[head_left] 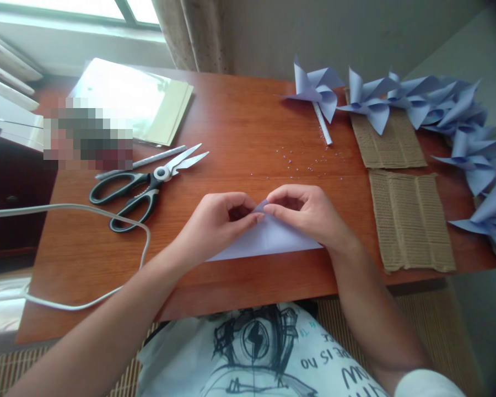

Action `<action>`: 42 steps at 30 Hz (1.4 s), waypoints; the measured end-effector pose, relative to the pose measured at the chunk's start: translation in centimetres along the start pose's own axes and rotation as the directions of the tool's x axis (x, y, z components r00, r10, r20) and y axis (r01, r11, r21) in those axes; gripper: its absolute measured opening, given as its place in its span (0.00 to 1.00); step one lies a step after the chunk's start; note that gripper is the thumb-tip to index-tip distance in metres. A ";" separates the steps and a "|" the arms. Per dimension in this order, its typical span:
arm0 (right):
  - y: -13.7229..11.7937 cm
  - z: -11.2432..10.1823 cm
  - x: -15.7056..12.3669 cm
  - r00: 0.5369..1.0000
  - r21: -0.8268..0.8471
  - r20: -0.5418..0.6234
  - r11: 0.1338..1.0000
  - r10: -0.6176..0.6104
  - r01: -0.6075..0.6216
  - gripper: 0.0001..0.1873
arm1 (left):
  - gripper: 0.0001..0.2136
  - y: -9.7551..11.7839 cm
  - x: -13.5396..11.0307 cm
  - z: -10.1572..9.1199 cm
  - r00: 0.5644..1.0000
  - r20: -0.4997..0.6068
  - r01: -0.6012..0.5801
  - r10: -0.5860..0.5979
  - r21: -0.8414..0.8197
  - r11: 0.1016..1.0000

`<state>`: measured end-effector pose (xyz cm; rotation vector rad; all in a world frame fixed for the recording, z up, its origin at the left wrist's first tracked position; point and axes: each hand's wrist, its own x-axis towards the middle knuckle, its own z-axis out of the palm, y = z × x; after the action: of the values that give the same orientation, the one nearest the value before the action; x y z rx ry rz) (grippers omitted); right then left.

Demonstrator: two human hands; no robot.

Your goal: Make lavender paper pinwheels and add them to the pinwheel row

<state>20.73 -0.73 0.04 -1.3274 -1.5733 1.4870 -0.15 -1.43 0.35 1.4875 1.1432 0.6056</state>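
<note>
A sheet of pale purple paper (273, 240), folded into a triangle, lies near the front edge of the table with its long side toward me. My left hand (227, 218) pinches its top corner from the left, thumb and fingers closed. On the right, my right hand (306, 207) pinches the same corner, its fingertips almost touching those of the left. The palms hide parts of both sloping sides of the paper.
Scissors (161, 175) with black handles lie partly spread on the left, beside a thin grey rod (159, 156). A white cable (146, 242) loops nearby. Paper pinwheels (316, 91) line the back right, near two cardboard pieces (411, 220). Tiny paper scraps (310, 165) dot the wooden table (240, 127).
</note>
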 end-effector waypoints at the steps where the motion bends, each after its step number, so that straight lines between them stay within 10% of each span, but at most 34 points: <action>1: -0.1 0.0 -0.1 1.000 -0.012 -0.004 1.000 0.002 -0.002 0.07 | 0.09 0.0 0.0 0.0 1.000 0.003 0.009 -0.009 -0.009 1.000; 42: -0.7 0.0 -0.3 0.997 -0.006 0.049 0.999 0.055 -0.054 0.04 | 0.09 0.5 0.0 0.2 1.000 -0.021 0.009 -0.009 -0.003 1.000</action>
<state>20.61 -0.91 0.74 -1.3558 -1.5832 1.5609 0.18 -1.53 0.74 1.4759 1.1643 0.6176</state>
